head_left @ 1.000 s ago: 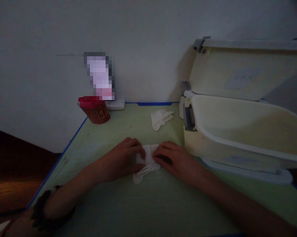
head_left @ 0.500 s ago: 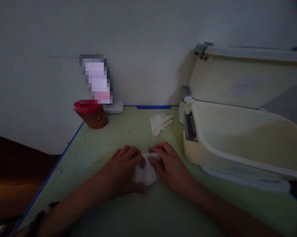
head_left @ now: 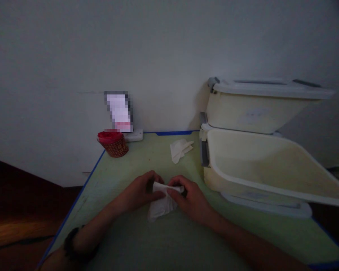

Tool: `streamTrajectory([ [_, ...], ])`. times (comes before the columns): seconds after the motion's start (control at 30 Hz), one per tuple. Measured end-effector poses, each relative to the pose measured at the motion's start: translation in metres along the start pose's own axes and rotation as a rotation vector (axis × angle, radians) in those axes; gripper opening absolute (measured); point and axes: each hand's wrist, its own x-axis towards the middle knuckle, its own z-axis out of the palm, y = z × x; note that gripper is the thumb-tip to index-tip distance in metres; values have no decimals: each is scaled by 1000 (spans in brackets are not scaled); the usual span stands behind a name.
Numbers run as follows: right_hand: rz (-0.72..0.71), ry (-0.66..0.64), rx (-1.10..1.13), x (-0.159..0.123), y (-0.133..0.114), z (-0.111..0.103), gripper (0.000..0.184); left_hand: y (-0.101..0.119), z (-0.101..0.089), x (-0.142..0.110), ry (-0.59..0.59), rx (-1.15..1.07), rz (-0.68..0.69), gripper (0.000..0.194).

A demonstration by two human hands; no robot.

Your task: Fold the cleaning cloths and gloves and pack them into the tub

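A white tissue [head_left: 163,206] is held between my two hands near the middle of the table. My left hand [head_left: 142,192] pinches its left upper part, with the thumb in front and the fingers behind. At its upper right edge, my right hand [head_left: 187,195] grips it between thumb and fingers. The lower part of the tissue hangs loose toward me and looks creased. Beyond my hands a second crumpled tissue [head_left: 180,149] lies on the green tabletop [head_left: 129,241], touched by neither hand.
At the right stands a large cream plastic bin [head_left: 228,184] with its lid [head_left: 245,111] raised. A small woven basket with a red liner [head_left: 114,146] sits at the back left. Behind it are a white power strip [head_left: 137,135] and a blurred-out phone-like screen [head_left: 120,111] against the wall.
The tissue, lower and flatter between my hands before, now has its top edge lifted and pinched by both. My left thumb has moved up onto it. The camera view has shifted slightly.
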Motion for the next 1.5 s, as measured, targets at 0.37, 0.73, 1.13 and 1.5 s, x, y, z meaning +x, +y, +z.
streamTrajectory([
  [0.37, 17, 36, 272, -23, -77, -62, 28, 106, 3, -19, 211, -439, 76, 27],
  [0.73, 39, 142, 339, -11, -82, -165, 20, 160, 25, 49, -21, -363, 257, 40],
  [1.13, 329, 55, 365, 11, -36, -212, 11, 152, 15, 99, 112, 318, 255, 25],
  [1.5, 482, -149, 143, 40, 3, -188, 18, 139, 15, 105, 25, 277, 147, 19],
])
